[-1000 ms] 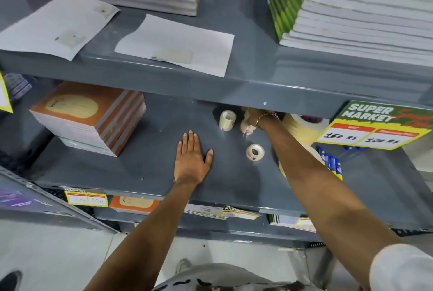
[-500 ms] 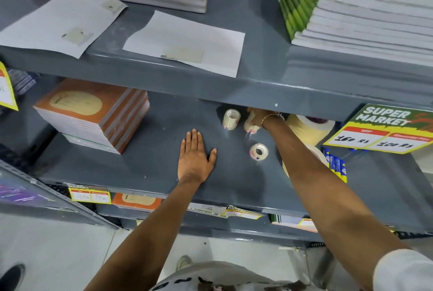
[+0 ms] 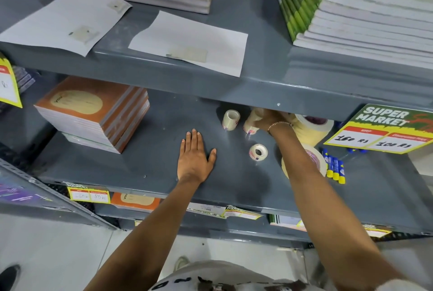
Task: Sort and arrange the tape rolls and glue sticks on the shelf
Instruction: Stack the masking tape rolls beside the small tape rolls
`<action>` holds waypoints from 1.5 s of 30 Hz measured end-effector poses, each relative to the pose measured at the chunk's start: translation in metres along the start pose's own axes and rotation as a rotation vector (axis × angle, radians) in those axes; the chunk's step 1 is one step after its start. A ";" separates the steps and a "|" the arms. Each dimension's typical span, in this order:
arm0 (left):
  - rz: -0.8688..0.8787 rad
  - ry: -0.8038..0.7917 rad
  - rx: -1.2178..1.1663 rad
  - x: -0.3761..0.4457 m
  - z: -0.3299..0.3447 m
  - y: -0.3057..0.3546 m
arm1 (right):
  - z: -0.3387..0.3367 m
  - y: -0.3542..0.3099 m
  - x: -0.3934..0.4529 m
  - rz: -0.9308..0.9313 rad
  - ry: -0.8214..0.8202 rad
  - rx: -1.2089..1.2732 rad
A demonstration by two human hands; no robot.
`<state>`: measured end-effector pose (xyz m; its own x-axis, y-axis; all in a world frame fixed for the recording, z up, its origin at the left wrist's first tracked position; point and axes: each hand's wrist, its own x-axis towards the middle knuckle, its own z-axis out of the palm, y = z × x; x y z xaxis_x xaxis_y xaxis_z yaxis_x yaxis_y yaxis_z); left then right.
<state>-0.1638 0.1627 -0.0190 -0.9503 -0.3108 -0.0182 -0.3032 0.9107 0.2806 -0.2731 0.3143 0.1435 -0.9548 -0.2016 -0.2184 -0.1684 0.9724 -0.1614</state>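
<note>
On the grey middle shelf (image 3: 145, 164) my left hand (image 3: 193, 157) lies flat, palm down, fingers apart, holding nothing. My right hand (image 3: 271, 118) reaches deep under the upper shelf and grips a small clear tape roll (image 3: 251, 123) standing on edge. Another small clear roll (image 3: 230, 120) stands just left of it. A third small roll (image 3: 258, 152) lies flat nearer the front. Two wide beige tape rolls (image 3: 309, 131) sit right of my forearm, the nearer one (image 3: 316, 161) partly hidden by it. Blue-and-yellow glue sticks (image 3: 334, 166) lie in a row further right.
A stack of orange-covered notebooks (image 3: 93, 114) fills the shelf's left side. The upper shelf (image 3: 269, 89) overhangs and carries loose paper sheets (image 3: 189, 42) and book stacks (image 3: 365, 9). A green and yellow price sign (image 3: 384, 128) hangs at the right.
The view has shifted slightly. My right hand stays on the small roll at the back. My left hand remains flat on the shelf.
</note>
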 end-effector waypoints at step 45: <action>0.004 0.004 0.037 0.021 -0.015 -0.043 | 0.028 -0.053 0.038 -0.204 -0.185 -0.032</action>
<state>-0.1697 0.1126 -0.0177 -0.9513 -0.3079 -0.0136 -0.3017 0.9213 0.2453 -0.2936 0.2519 0.1167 -0.8398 -0.4090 -0.3570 -0.3635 0.9120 -0.1899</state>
